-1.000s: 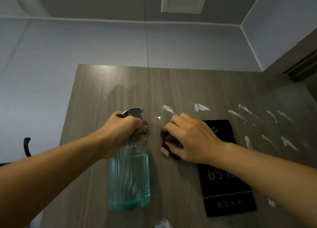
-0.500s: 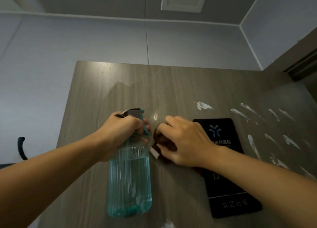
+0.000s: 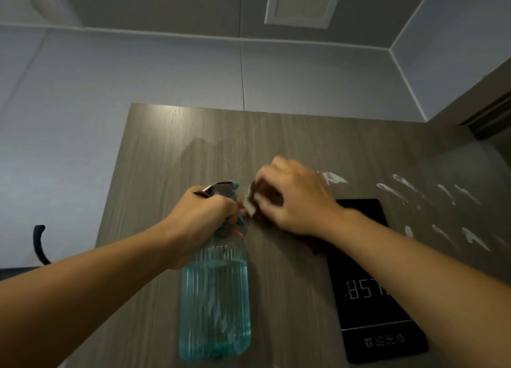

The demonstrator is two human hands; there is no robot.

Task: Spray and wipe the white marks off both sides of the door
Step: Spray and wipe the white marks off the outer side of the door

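black door plate (image 3: 367, 284) | digits "857", rest hidden | lower line "欢迎光临"

We are seeing: one door (image 3: 171, 152), one spray bottle (image 3: 215, 298), one dark cloth (image 3: 269, 194), one black number plate (image 3: 367, 284), two hands, roughly ten white marks (image 3: 333, 177).

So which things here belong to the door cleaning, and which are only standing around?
For the job:
- spray bottle, held by the left hand
- brown cloth, held by the right hand
- white marks on the door

Not part of it:
- black room-number panel
- ceiling vent
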